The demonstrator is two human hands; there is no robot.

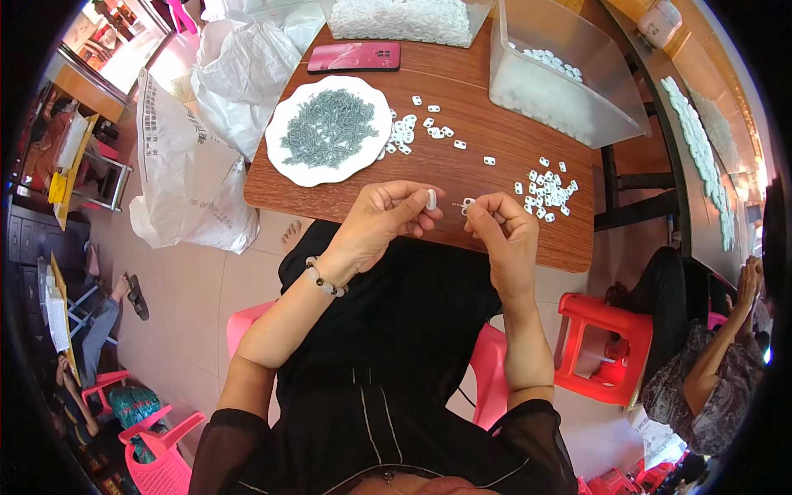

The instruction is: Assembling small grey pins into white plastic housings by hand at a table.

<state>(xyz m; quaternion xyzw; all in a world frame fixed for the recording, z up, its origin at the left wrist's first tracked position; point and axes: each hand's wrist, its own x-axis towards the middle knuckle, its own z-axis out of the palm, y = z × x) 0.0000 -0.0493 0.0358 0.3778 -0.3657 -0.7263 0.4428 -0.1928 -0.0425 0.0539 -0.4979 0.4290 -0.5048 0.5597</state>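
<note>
My left hand (381, 219) is closed, pinching a small white oval plastic piece (431, 200) between thumb and forefinger. A little to its right, my right hand (505, 235) grips a small white two-hole plastic piece (468, 203) at its fingertips. A thin metal pin or screw seems to stick out of that piece toward the left; it is too small to be sure. Both hands are just above the near edge of the brown wooden table (437, 177), apart from each other. Left of them stands a white scalloped plate (280, 159) heaped with small grey metal pins (328, 128).
Loose white two-hole pieces lie in a pile (549, 191) at right and another (402, 132) beside the plate. Farther back are a red phone (355, 57) and translucent bins (569, 111) of white parts. White sacks (194, 177) stand left; a red stool (606, 346) and another person (709, 363) are at right.
</note>
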